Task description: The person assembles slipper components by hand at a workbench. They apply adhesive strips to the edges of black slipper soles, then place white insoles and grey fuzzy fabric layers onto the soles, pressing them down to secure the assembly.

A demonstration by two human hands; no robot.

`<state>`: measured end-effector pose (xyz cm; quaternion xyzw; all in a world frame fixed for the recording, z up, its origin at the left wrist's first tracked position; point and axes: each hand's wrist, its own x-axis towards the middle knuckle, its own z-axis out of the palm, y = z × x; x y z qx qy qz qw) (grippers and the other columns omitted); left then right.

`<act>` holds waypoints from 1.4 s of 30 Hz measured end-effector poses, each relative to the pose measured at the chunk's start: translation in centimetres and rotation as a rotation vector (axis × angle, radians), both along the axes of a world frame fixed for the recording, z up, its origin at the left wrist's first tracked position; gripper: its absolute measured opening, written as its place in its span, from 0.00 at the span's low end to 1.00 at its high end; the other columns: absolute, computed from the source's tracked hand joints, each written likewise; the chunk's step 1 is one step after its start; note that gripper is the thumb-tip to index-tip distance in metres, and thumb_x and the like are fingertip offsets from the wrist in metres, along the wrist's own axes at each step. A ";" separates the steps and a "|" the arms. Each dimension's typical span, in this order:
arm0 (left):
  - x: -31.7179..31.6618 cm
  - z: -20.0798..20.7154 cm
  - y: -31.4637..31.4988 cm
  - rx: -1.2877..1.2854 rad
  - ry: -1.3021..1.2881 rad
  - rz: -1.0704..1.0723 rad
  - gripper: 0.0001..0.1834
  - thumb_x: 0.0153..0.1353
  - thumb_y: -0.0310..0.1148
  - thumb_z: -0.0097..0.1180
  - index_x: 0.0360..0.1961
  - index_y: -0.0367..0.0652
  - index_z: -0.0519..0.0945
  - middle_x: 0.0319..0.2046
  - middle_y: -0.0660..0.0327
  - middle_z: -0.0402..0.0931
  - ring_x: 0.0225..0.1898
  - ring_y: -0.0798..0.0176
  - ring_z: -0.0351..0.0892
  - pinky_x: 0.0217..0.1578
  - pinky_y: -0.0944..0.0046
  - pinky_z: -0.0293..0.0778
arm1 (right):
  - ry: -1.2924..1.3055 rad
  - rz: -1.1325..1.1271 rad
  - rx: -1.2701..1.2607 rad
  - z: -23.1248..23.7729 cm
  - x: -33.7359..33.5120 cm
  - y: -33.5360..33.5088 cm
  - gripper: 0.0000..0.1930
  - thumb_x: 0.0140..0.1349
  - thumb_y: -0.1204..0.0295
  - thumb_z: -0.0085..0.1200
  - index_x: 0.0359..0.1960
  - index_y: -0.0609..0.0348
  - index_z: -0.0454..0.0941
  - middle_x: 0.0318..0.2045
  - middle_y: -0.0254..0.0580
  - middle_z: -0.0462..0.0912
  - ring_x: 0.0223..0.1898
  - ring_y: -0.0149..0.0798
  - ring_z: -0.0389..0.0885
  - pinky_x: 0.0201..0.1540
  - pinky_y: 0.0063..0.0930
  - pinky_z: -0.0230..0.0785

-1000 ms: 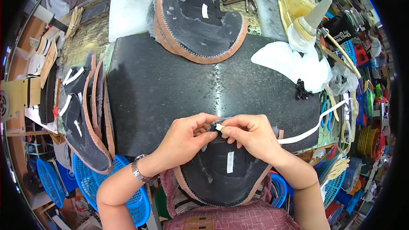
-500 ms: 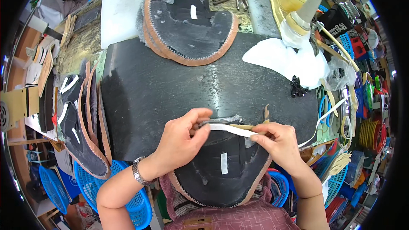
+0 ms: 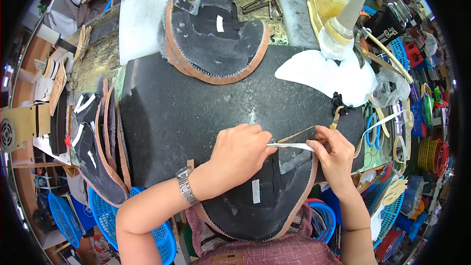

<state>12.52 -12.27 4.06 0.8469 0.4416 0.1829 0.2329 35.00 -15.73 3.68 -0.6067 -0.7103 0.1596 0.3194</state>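
A black shoe upper (image 3: pixel 267 211) with a tan stitched edge hangs over the near side of the bench, against my lap. It bears a short white patch (image 3: pixel 256 191) in its middle. A narrow white strip (image 3: pixel 294 145) runs along its top edge, between my hands. My left hand (image 3: pixel 240 151) is closed on the strip and the edge, its fingertips mostly hidden behind the knuckles. With thumb and fingers my right hand (image 3: pixel 334 149) pinches the strip's right end. A thin tan strip of the upper's edge rises beside these fingers.
Another black upper (image 3: pixel 221 49) lies on the dark work mat (image 3: pixel 181 113). Several more uppers (image 3: pixel 98 167) stack at the left. At the right are white sheet pieces (image 3: pixel 319 73), a grey cone (image 3: pixel 352 10) and blue-handled scissors (image 3: pixel 374 130). Blue baskets (image 3: pixel 157 238) stand below.
My left hand has slid right along the top edge, turning knuckles up. My right hand has moved slightly right; less white strip shows between them.
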 end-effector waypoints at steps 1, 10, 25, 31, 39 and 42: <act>0.1 0.1 0.0 -0.028 -0.025 0.027 0.09 0.50 0.35 0.61 0.29 0.42 0.81 0.25 0.60 0.77 0.30 0.56 0.78 0.30 0.59 0.73 | -0.010 -0.012 0.002 0.0 0.1 0.1 0.16 0.45 0.75 0.66 0.36 0.65 0.77 0.26 0.45 0.80 0.25 0.39 0.80 0.27 0.28 0.73; 0.0 1.1 -0.5 0.017 -0.074 0.045 0.06 0.48 0.30 0.60 0.29 0.43 0.81 0.23 0.61 0.76 0.27 0.56 0.77 0.28 0.59 0.73 | -0.067 0.402 0.003 0.5 -4.5 0.6 0.07 0.50 0.75 0.59 0.29 0.59 0.73 0.24 0.40 0.75 0.23 0.42 0.78 0.24 0.34 0.71; -6.3 0.3 24.6 0.457 -0.002 0.512 0.13 0.52 0.32 0.60 0.36 0.39 0.72 0.38 0.48 0.74 0.42 0.47 0.73 0.43 0.54 0.69 | 0.452 0.115 0.279 4.1 3.5 -1.9 0.09 0.47 0.74 0.60 0.22 0.60 0.70 0.47 0.52 0.71 0.21 0.29 0.69 0.24 0.19 0.60; -4.9 13.2 13.0 0.721 -0.467 0.301 0.16 0.54 0.26 0.56 0.44 0.40 0.70 0.26 0.51 0.76 0.28 0.54 0.80 0.29 0.59 0.72 | 1.125 0.126 0.007 4.4 7.2 -1.3 0.11 0.52 0.72 0.57 0.23 0.58 0.65 0.30 0.49 0.75 0.12 0.30 0.69 0.13 0.18 0.62; -6.2 6.9 -1.9 -0.629 -0.398 0.296 0.17 0.55 0.23 0.57 0.48 0.37 0.72 0.36 0.65 0.76 0.36 0.77 0.73 0.39 0.76 0.70 | 0.827 0.049 -0.364 6.7 -0.1 1.7 0.06 0.57 0.76 0.55 0.35 0.64 0.78 0.23 0.37 0.81 0.21 0.22 0.75 0.19 0.11 0.62; -6.4 2.1 -3.9 -0.649 -0.472 0.345 0.18 0.57 0.23 0.56 0.49 0.36 0.71 0.39 0.63 0.76 0.39 0.76 0.74 0.41 0.74 0.71 | 0.681 0.271 -0.664 6.5 -4.5 1.5 0.07 0.58 0.75 0.55 0.37 0.63 0.81 0.25 0.37 0.82 0.23 0.21 0.76 0.22 0.14 0.65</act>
